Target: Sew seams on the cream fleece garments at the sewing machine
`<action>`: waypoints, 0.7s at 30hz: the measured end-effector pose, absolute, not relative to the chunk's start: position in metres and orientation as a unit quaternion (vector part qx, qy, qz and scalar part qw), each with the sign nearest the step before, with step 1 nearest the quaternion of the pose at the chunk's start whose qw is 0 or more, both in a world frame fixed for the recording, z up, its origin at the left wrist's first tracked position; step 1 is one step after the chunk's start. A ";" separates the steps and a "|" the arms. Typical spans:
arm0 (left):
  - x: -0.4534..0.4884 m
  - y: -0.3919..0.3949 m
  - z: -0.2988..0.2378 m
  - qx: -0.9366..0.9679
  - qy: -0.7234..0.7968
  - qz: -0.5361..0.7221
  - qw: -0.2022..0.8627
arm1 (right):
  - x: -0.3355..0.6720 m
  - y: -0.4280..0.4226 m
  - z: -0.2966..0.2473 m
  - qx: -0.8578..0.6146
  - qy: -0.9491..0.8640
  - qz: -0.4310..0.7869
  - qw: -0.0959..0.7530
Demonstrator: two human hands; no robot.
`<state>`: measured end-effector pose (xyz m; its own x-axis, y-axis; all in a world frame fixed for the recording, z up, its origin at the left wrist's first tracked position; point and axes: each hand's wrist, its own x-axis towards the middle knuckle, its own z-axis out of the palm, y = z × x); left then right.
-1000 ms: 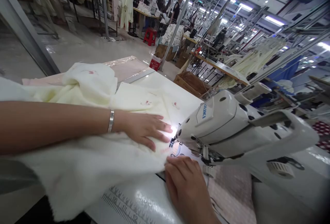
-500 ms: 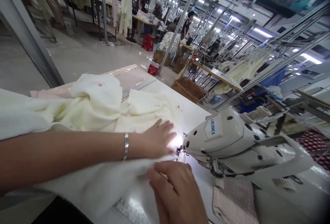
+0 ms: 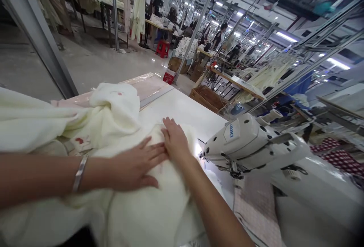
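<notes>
A pile of cream fleece fabric point(image 3: 113, 125) with small red motifs covers the white sewing table point(image 3: 182, 106). My left hand point(image 3: 133, 167), a silver bangle on its wrist, lies flat and open on the cloth. My right hand point(image 3: 174, 137) rests open on the same cloth just beyond it, fingers stretched forward, left of the white sewing machine point(image 3: 250, 144). The machine's lit needle area point(image 3: 199, 152) is right next to my right wrist.
A pink patterned cloth point(image 3: 253, 209) lies under the machine arm. Brown cardboard boxes point(image 3: 209, 97) stand on the floor beyond the table. A grey post point(image 3: 42, 38) rises at left. Other workstations, a red stool point(image 3: 162, 47) and people fill the hall behind.
Both hands moved off the needle area and drew the cloth back to the left. My right hand crossed from the table's front edge onto the top of the fabric pile.
</notes>
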<state>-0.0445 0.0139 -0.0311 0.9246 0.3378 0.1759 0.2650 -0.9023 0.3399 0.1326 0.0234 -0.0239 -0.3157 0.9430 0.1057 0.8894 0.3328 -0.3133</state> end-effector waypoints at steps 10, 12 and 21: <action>-0.057 0.092 0.031 0.997 0.025 0.031 0.059 | 0.252 -0.162 -0.049 -0.533 -0.826 -0.145 0.116; -0.030 0.050 0.032 0.997 0.054 0.045 0.045 | 0.255 -0.155 -0.045 -0.570 -0.797 -0.122 0.161; 0.035 0.001 -0.011 0.991 0.107 0.073 -0.021 | 0.238 -0.112 -0.045 -0.607 -0.768 -0.081 0.191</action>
